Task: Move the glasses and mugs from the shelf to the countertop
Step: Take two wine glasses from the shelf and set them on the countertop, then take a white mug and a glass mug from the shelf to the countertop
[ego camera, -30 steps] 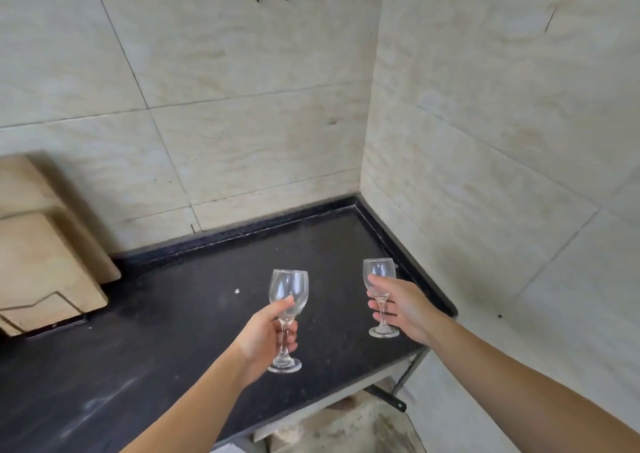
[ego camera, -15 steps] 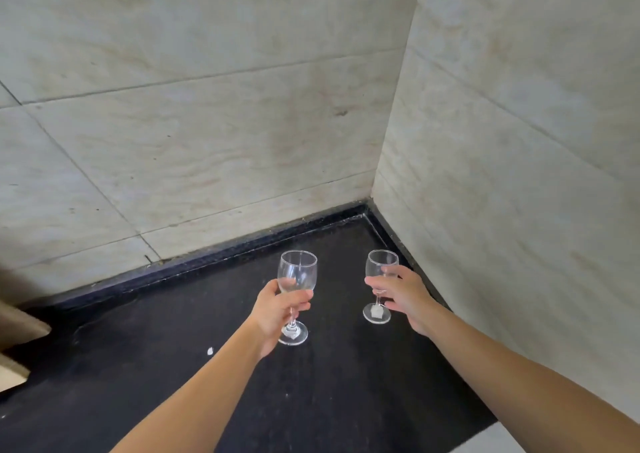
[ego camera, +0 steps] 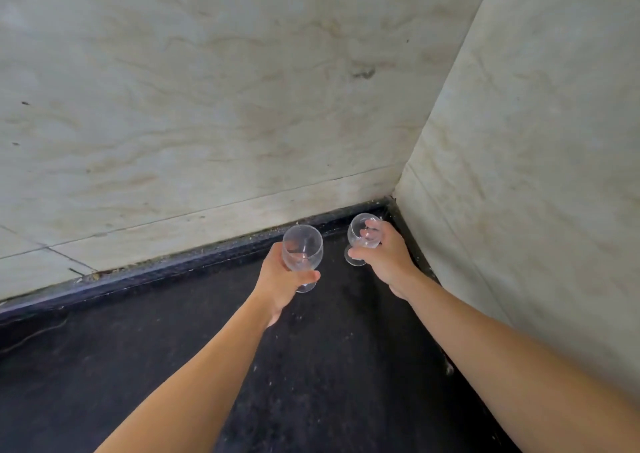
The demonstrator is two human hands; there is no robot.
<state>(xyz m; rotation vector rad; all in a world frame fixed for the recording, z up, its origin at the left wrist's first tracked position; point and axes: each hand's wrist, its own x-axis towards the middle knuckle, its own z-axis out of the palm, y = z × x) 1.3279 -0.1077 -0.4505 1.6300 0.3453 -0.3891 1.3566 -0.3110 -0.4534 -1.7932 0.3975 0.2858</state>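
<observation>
Two clear wine glasses are held upright over the far right corner of the black countertop [ego camera: 346,366]. My left hand [ego camera: 280,282] grips the left wine glass [ego camera: 303,248] around the bottom of its bowl and stem; its foot shows just below my fingers, at or just above the counter. My right hand [ego camera: 384,255] holds the right wine glass [ego camera: 360,232] by the bowl, close to the corner where the two walls meet. Whether either foot touches the counter is unclear. No shelf or mugs are in view.
Pale marble-look tiled walls close in the counter at the back [ego camera: 207,123] and on the right [ego camera: 536,175]. A raised black lip [ego camera: 173,269] runs along the foot of the back wall. Dark counter stretches to the left and toward me.
Both hands have carried the glasses farther back toward the wall corner and lower. The view has moved in closer, and the wooden boards on the left have left the frame.
</observation>
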